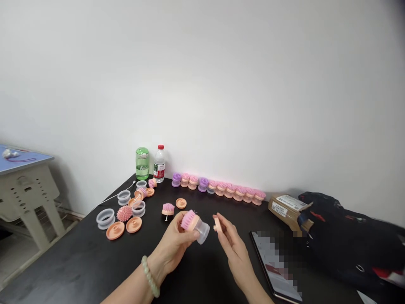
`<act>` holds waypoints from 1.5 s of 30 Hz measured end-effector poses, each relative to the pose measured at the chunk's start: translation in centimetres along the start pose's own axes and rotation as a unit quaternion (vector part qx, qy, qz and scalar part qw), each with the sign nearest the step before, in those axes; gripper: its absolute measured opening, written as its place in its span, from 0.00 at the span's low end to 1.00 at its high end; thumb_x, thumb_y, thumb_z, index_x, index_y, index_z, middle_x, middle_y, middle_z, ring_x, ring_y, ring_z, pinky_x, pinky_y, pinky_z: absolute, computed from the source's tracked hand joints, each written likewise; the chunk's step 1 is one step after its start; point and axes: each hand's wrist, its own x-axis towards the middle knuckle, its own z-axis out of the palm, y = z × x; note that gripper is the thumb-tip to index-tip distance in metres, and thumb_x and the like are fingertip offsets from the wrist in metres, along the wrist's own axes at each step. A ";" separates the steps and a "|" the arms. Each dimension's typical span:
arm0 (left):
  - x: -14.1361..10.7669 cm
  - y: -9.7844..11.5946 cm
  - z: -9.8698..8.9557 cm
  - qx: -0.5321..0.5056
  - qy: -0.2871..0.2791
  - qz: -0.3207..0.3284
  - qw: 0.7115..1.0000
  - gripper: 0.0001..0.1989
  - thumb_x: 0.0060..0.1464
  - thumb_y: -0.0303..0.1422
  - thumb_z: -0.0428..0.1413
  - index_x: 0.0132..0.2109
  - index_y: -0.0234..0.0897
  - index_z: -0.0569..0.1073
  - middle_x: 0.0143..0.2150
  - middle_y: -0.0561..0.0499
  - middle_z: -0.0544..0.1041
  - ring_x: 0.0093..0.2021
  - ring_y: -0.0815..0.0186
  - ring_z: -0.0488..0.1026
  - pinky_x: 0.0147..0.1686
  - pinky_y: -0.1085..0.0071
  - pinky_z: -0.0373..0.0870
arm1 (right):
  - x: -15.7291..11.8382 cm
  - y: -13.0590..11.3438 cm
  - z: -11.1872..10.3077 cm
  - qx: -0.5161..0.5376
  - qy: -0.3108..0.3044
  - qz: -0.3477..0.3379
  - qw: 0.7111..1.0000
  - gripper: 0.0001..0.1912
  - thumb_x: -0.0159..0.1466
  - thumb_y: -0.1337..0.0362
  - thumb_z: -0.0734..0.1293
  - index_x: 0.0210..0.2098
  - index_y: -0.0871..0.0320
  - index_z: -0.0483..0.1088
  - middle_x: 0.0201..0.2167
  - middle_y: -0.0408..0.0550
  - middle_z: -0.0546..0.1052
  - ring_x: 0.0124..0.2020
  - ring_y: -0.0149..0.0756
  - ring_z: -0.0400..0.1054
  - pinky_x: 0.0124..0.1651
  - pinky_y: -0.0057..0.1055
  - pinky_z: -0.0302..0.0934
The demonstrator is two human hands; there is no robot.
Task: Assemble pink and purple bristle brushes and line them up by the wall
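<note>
My left hand (172, 240), wearing a pale green bead bracelet (150, 276), grips a pink-bristled brush head (190, 220) joined to a clear plastic cup (203, 232). Between the fingertips of my right hand (232, 249) is a small peach plastic piece (217, 224), seen edge-on. Just beyond my hands, a finished-looking brush (168, 210) stands on a thin white stem beside a peach disc (181, 203). Further left lie clear rings (105, 218), peach discs (115, 230) and a pink spiky ball (124, 213).
Pink and purple brushes (221, 188) line the wall along the black table (79, 270). Behind them stand a green bottle (142, 164) and a water bottle (160, 164). To the right lie a tablet (272, 264), cardboard parcel (286, 210) and dark bag (348, 236).
</note>
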 end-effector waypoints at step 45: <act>0.0 -2.6 0.0 0.082 -0.056 -0.135 0.986 0.25 0.51 0.54 0.61 0.32 0.33 0.71 0.25 0.52 0.72 0.22 0.73 0.68 0.22 0.78 0.63 | -1.4 -3.4 -1.2 -0.166 -0.032 -0.346 0.923 0.22 0.67 0.73 0.64 0.59 0.52 0.67 0.50 0.57 0.77 0.50 0.47 0.73 0.47 0.44 0.74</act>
